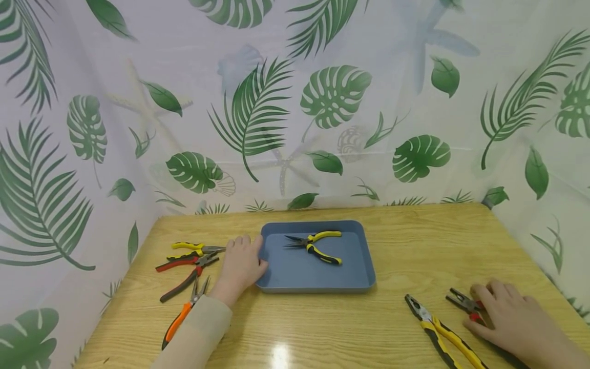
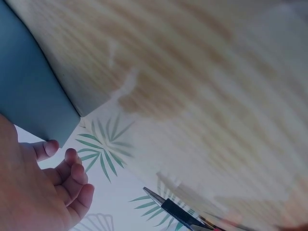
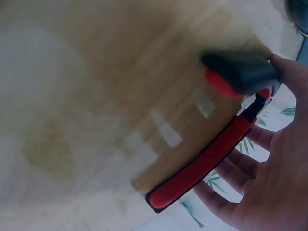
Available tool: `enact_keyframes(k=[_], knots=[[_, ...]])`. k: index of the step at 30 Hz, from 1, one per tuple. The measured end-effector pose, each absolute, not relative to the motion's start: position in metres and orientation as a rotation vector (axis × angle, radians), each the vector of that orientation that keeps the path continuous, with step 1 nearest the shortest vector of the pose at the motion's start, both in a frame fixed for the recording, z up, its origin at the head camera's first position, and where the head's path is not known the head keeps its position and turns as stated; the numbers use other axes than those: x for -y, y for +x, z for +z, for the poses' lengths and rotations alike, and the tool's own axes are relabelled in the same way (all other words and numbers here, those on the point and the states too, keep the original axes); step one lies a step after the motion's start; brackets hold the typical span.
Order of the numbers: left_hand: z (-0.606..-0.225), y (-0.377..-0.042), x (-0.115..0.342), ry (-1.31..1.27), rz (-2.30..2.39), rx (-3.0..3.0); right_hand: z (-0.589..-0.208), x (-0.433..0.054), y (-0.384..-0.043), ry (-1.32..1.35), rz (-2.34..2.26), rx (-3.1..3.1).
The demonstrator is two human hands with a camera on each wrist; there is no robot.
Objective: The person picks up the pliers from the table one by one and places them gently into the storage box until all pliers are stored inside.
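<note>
My left hand rests against the left side of a blue-grey tray, its thumb overlapping the rim. Loosely bent fingers show beside the tray's corner in the left wrist view. Inside the tray lie yellow-and-black long-nose pliers, handles spread. At the right, my right hand holds red-and-black pliers by the handles, partly covering them. In the right wrist view the thumb lies on one handle and the fingers lie along the other, red handle.
Yellow-and-black combination pliers lie left of my right hand. Left of the tray are yellow-handled pliers, red-and-black pliers and orange-handled long-nose pliers, partly behind my left sleeve. A leaf-patterned curtain borders the wooden table.
</note>
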State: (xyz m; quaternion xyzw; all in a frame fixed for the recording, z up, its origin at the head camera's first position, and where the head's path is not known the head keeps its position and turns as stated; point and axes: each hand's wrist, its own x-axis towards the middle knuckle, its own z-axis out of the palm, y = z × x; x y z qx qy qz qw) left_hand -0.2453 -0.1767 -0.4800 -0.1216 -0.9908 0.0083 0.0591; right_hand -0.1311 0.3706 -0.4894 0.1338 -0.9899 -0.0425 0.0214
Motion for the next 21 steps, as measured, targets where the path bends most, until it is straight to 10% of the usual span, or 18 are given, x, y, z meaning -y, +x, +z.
enact_keyframes(k=[21], knots=[[-0.481,-0.2458,0.1766,-0.362,0.039,3.015,-0.4962,-0.3746,-0.1285,0.334,0.008,3.277]])
